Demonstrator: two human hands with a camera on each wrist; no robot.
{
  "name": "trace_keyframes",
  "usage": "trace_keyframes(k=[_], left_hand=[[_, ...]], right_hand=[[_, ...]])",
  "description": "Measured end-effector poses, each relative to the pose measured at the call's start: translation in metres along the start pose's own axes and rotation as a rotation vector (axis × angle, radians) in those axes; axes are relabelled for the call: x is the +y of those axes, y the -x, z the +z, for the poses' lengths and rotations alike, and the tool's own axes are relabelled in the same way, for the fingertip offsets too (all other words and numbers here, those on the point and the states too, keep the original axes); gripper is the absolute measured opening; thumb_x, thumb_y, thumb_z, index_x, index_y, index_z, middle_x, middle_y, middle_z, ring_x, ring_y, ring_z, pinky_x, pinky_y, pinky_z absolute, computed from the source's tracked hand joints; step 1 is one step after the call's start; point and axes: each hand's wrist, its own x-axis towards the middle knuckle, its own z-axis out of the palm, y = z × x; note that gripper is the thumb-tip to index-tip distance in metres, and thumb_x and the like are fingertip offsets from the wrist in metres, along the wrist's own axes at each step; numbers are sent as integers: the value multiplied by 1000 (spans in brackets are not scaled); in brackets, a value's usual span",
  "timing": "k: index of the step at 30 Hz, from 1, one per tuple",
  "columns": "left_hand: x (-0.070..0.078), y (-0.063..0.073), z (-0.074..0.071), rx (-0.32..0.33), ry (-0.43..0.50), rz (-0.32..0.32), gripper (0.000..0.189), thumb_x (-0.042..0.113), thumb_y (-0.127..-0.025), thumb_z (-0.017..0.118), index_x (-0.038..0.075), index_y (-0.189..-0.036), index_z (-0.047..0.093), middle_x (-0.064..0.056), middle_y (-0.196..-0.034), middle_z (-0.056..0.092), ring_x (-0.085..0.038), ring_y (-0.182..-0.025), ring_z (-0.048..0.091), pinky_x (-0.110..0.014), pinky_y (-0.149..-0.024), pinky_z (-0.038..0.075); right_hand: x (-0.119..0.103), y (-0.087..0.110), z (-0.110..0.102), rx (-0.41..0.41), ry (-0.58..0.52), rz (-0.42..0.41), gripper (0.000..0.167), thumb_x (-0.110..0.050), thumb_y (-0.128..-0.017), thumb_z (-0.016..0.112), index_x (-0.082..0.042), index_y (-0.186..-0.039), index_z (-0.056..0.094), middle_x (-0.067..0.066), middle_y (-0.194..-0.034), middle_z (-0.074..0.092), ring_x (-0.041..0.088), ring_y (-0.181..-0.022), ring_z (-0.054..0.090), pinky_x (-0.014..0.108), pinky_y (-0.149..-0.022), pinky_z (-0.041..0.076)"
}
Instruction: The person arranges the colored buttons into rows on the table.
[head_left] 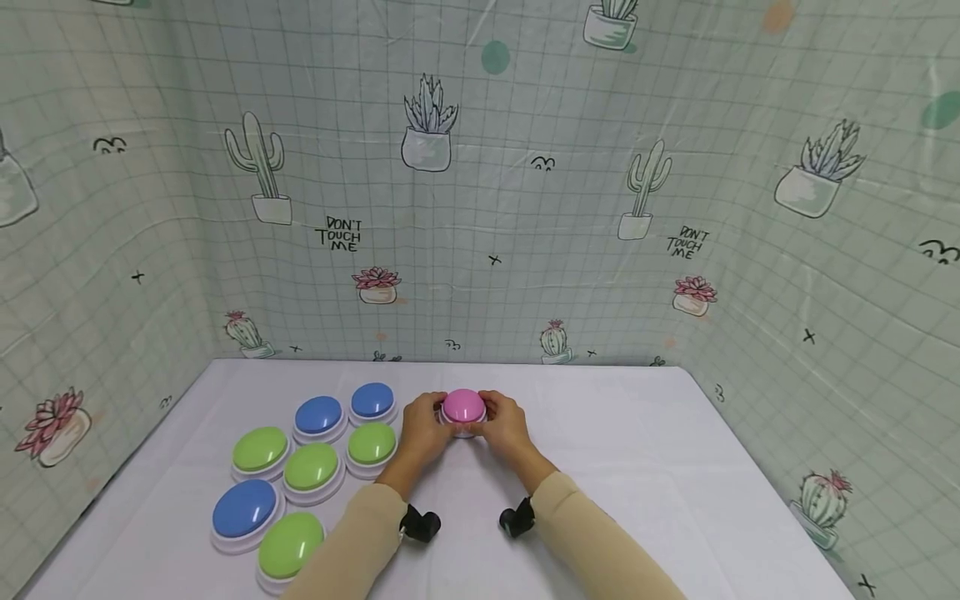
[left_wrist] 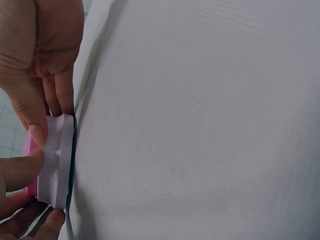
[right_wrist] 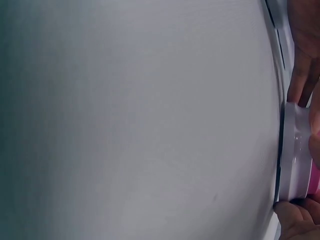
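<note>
A push button with a pink dome (head_left: 463, 406) and a white round base (left_wrist: 56, 160) is between both hands, in the middle of the table toward the back. My left hand (head_left: 423, 428) grips its left side, and my right hand (head_left: 507, 427) grips its right side. Both thumbs press against the near face of the base, while the other fingers curl around the sides. Seen from the right wrist, the base (right_wrist: 295, 155) sits close against the white cloth; whether it fully rests there I cannot tell.
Left of the hands stand several similar buttons: blue ones, such as the back blue button (head_left: 372, 400), and green ones, such as the green button (head_left: 371, 443) beside my left wrist. My left sleeve overlaps the nearest green button (head_left: 291, 546). A cactus-print curtain (head_left: 480, 208) surrounds the white table (head_left: 637, 467).
</note>
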Motion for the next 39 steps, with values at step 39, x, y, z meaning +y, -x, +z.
trace_keyframes(k=[39], left_hand=[[-9,3,6,13,176,-132,60,2,-83,87,-7,-137,62,-26,-137,65,-39,-132,60,-46,-113,50]], right_hand=[[3,-5,-4,21,-16,103,56,9,-79,85,7,-131,66,26,-135,67,39,-131,62,48,-113,49]])
